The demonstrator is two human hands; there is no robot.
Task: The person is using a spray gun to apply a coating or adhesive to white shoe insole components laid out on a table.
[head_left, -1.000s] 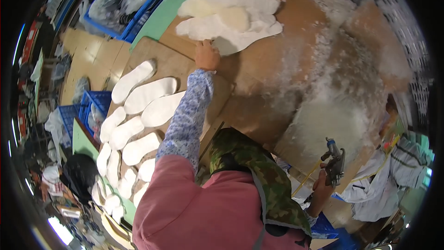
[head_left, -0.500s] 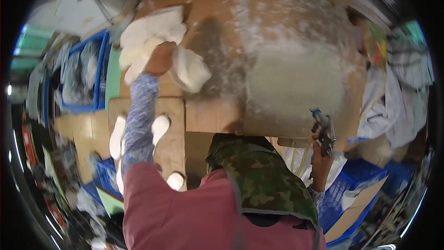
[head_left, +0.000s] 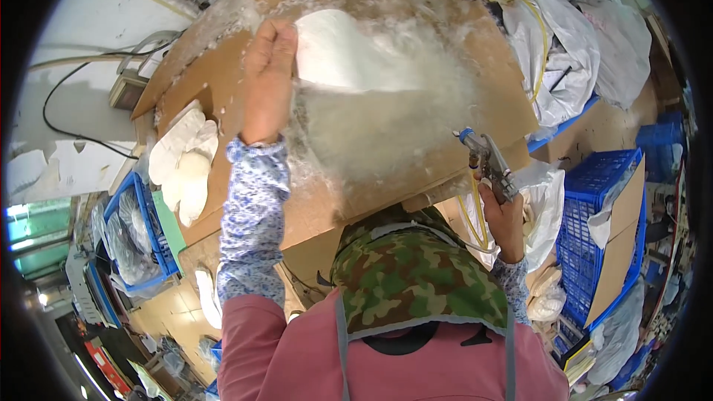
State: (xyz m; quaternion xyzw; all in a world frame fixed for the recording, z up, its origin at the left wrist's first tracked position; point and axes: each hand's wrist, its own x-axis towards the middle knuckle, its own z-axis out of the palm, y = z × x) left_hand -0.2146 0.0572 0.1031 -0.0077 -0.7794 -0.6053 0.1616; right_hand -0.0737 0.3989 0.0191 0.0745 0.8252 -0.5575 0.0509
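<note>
Pinching the white sheet (head_left: pixel 334 52) at twelve o'clock by its left edge, the left hand (head_left: pixel 269 78) seemingly needed steadiness, well clear of the spray gun (head_left: pixel 488 160) clasped by the right hand (head_left: pixel 505 219) near three o'clock.

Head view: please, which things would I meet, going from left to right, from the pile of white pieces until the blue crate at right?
White pile → left hand → held white piece → metal spray gun → blue crate.
</note>
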